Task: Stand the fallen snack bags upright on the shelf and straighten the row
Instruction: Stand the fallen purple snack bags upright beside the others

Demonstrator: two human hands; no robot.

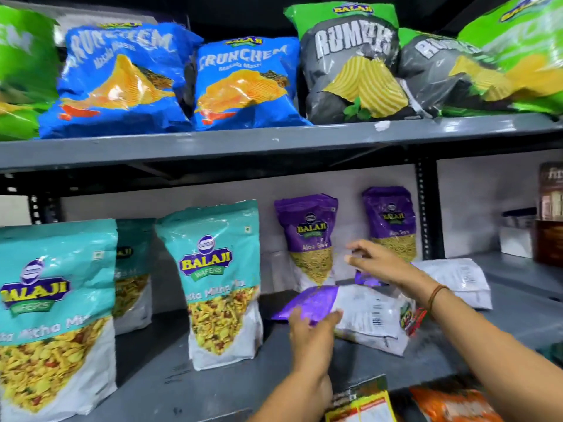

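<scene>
On the lower grey shelf (pixel 213 388) a purple and white snack bag (pixel 365 315) lies flat, back side up. My left hand (pixel 310 333) touches its purple top end, fingers spread over it. My right hand (pixel 380 263) hovers just above and behind it, fingers apart, over the purple top of a second fallen bag (pixel 457 278) lying further right. Two purple Aloo Sev bags (pixel 307 239) (pixel 391 223) stand upright against the back wall. Three teal Balaji mix bags (pixel 222 281) (pixel 51 315) (pixel 134 269) stand upright to the left.
The upper shelf (pixel 274 144) carries blue Crunchem bags (pixel 243 83), grey Rumbles bags (pixel 353 62) and green bags (pixel 524 53), all leaning back. A black slotted post (pixel 428 208) stands behind the purple bags. Boxes (pixel 548 214) sit at far right. Orange packets (pixel 451 403) show below.
</scene>
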